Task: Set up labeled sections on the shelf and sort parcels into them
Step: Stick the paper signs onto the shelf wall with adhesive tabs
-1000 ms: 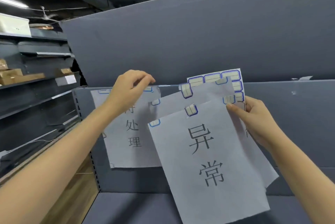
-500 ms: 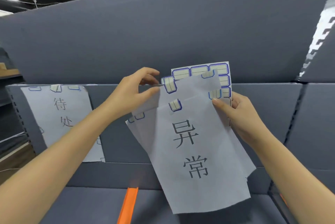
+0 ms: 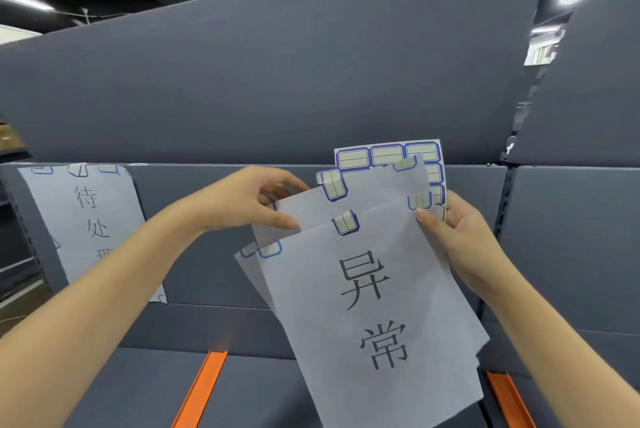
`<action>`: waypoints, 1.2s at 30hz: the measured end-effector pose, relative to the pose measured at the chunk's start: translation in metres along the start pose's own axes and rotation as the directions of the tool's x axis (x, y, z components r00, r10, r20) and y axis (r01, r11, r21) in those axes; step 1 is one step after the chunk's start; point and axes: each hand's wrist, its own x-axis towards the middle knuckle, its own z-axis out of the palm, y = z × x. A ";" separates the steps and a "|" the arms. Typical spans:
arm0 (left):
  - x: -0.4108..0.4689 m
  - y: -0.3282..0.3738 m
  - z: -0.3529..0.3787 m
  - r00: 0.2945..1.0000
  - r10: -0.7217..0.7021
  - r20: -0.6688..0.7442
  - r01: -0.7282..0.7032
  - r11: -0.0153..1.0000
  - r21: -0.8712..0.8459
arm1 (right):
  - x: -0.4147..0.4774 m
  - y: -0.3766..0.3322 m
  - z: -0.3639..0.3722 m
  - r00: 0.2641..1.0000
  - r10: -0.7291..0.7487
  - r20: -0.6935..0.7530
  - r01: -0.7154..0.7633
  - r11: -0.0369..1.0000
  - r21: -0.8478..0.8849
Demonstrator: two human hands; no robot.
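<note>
Head view shows two bare hands holding up a small stack of white paper sheets in front of a grey shelf (image 3: 214, 254). The front sheet (image 3: 374, 306) is tilted and has two big black signs printed on it. Behind it sit more sheets (image 3: 367, 185), fanned out a little so their top edges show. Small blue-edged stickers (image 3: 345, 222) hang on the top edges and corners of the sheets.

The left hand (image 3: 252, 199) pinches the top left edge of the stack, thumb in front and fingers curled behind; which sheet it grips, I cannot tell. The right hand (image 3: 460, 237) holds the right edge, with its thumb pressed on the front sheet and its fingers behind. It also holds a sticker page (image 3: 388, 155) at the back of the stack, whose rows of blue-edged labels poke out at the top.

One more sheet (image 3: 86, 220) is stuck flat on the back wall of the shelf, near its left end, with stickers along its top edge. Two orange strips lie on the shelf floor: one (image 3: 201, 389) below the left arm, one (image 3: 505, 396) near the right edge.
</note>
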 end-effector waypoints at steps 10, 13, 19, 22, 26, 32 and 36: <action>-0.015 -0.007 -0.009 0.998 -0.055 -0.041 0.047 0.981 -0.190 | 0.009 0.004 -0.004 0.996 0.032 -0.084 -0.009 0.967 0.256; -0.018 -0.015 -0.008 0.985 -0.068 -0.159 0.011 0.942 -0.336 | 0.013 0.006 0.001 0.995 0.034 -0.097 -0.006 0.961 0.277; -0.014 -0.021 -0.007 0.937 -0.042 -0.347 -0.040 0.973 -0.225 | 0.015 0.013 0.017 0.995 0.066 -0.079 -0.042 0.959 0.280; -0.011 -0.019 -0.016 0.929 -0.032 -0.369 -0.057 0.972 -0.228 | 0.016 0.014 0.017 0.994 0.089 -0.070 -0.066 0.956 0.287; -0.008 -0.016 -0.031 0.917 0.013 -0.399 -0.115 0.965 -0.234 | 0.016 0.016 0.013 0.991 0.128 -0.041 -0.110 0.949 0.294; -0.007 -0.028 -0.044 0.882 0.007 -0.471 -0.118 0.971 -0.207 | 0.019 0.018 0.009 0.981 0.155 -0.116 -0.100 0.918 0.384; -0.008 -0.031 -0.036 0.860 0.049 -0.509 -0.150 0.976 -0.159 | 0.022 0.017 0.013 0.977 0.159 -0.139 -0.093 0.915 0.392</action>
